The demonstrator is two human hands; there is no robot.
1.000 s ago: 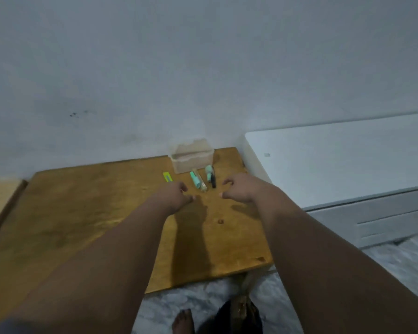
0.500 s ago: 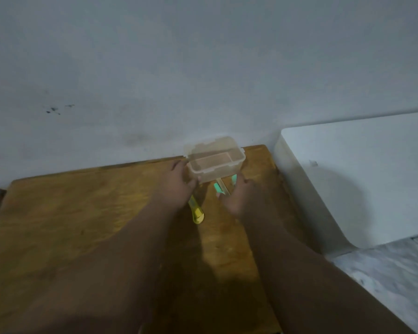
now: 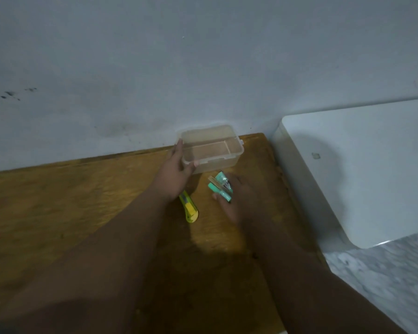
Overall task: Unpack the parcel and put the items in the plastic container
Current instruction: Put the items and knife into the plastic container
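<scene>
The left hand (image 3: pixel 176 171) grips the near-left corner of the clear plastic container (image 3: pixel 211 148), thumb on the front rim and fingers along its left wall. The container stands open and upright on the wooden table (image 3: pixel 58 213), at the far edge against the grey wall (image 3: pixel 203 56), just beyond both hands, and nothing shows inside it.

The right hand (image 3: pixel 234 198) lies low on the table just nearer than the container's front wall, fingers closed around a small bunch of items (image 3: pixel 221 186): teal, capped, pen-like pieces with a pale stick and something dark among them. The bunch is too blurred to count or name each piece.

A yellow-green utility knife (image 3: pixel 188 207) lies flat on the table between the two hands, its far end hidden under the left wrist, untouched by the right hand.

To the right of the right hand, beside the table's edge, stands a white cabinet (image 3: pixel 360 169), with marbled floor (image 3: pixel 384 273) below it.
</scene>
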